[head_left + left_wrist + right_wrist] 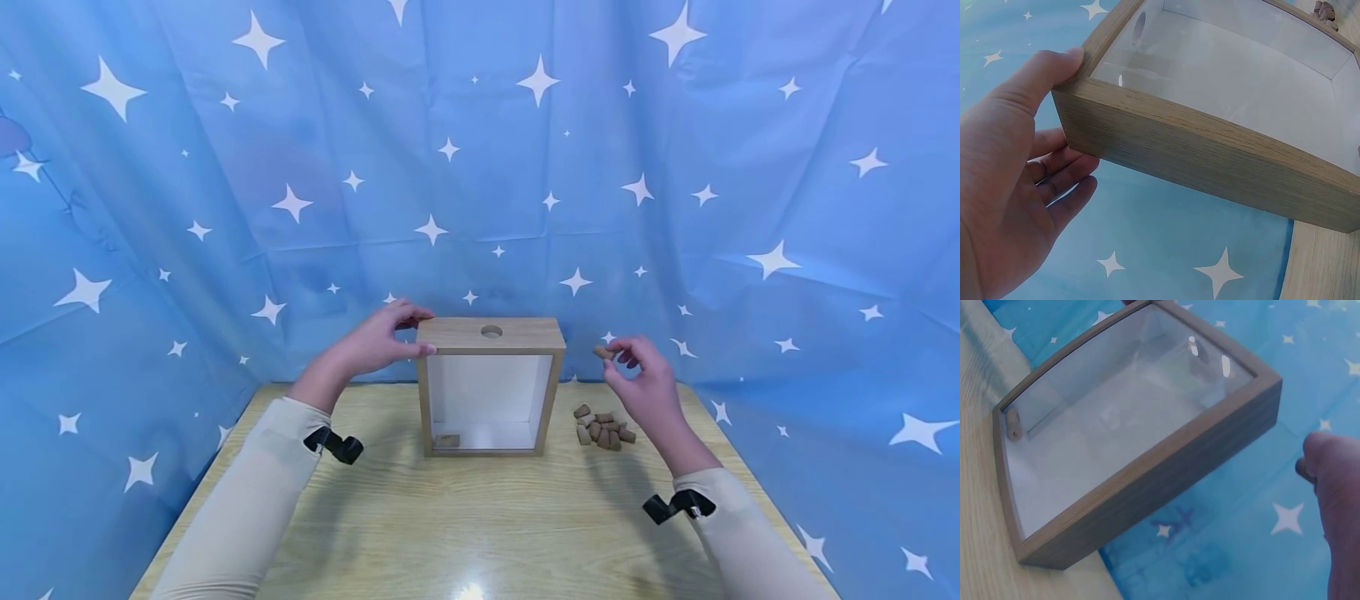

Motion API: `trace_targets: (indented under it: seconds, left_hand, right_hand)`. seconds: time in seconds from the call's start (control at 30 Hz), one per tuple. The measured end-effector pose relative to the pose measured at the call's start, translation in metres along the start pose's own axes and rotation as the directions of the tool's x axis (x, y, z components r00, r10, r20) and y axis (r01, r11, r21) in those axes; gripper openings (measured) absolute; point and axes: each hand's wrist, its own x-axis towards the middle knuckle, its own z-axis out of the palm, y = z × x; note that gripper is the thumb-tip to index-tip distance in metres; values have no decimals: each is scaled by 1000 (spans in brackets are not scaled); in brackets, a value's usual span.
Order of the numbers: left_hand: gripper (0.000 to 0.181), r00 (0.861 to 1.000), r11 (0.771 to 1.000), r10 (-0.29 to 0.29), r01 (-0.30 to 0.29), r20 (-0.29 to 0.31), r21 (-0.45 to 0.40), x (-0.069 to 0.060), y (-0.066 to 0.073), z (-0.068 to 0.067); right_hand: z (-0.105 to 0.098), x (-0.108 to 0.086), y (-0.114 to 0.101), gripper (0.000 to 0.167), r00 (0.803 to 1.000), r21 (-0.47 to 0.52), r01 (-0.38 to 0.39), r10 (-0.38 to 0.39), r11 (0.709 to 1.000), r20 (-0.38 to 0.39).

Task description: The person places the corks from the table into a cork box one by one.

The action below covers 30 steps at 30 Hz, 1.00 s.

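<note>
A wooden frame box (492, 333) with a clear front and a round hole in its top stands upright on the table. My left hand (382, 337) grips its upper left corner, thumb on the front edge and fingers behind, as the left wrist view shows (1016, 156). To the right of the box and about level with its top, my right hand (643, 383) pinches a cork (602, 352) between thumb and fingertips. In the right wrist view that cork (1304, 470) is mostly hidden by the hand. Another cork (1014, 425) lies inside the box, in its bottom left corner.
A loose heap of several corks (604, 430) lies on the table right of the box, below my right hand. The light wooden table (450, 525) ends just behind the box, where a blue curtain with white stars (487, 192) hangs.
</note>
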Motion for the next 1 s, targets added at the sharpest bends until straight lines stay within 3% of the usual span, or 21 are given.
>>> trace_targets:
  seconds: [0.2, 1.0]
  left_hand:
    - [67, 1000, 1000, 0, 0, -1, -1, 0, 1, 0]
    - [64, 1000, 1000, 1, -1, 1, 17, 1, -2, 1]
  right_hand:
    - [2, 11, -7, 26, 998, 22, 62, -61, 998, -32]
    - [3, 40, -43, 25, 999, 57, 7, -4, 998, -52]
